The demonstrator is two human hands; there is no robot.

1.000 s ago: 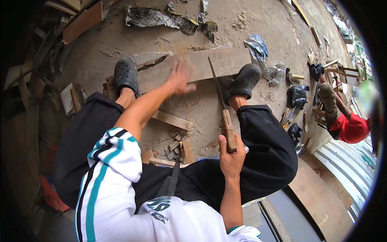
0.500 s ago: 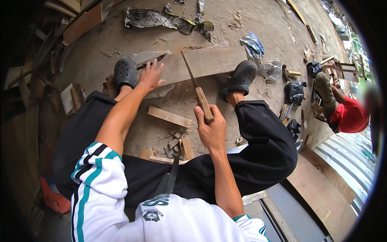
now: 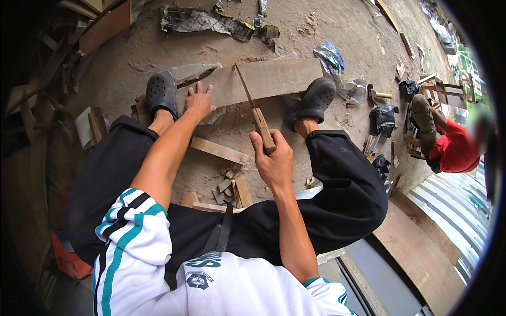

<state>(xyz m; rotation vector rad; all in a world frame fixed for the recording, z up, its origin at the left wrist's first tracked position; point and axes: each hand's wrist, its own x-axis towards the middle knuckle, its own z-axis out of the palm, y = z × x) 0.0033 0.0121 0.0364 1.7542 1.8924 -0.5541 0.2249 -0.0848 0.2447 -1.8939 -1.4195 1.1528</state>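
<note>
My right hand (image 3: 272,159) grips the wooden handle of a long knife (image 3: 253,104), its thin blade pointing away and its tip over a wide wooden plank (image 3: 274,79) on the ground. My left hand (image 3: 198,101) lies flat with spread fingers on the plank's left end. Both my feet in dark clogs (image 3: 162,93) (image 3: 315,99) rest at the plank's two ends, and my knees in black trousers frame the hands.
Short wood offcuts (image 3: 219,150) and chips (image 3: 227,187) lie on the dirt between my legs. Crumpled plastic and bags (image 3: 330,55) lie past the plank. A person in a red top (image 3: 454,149) sits at the right among stools and tools. Boards and metal sheets (image 3: 416,253) lie lower right.
My left hand came down from the air and settled flat on the plank's left end. The knife in my right hand swung leftward and forward until its tip came over the plank.
</note>
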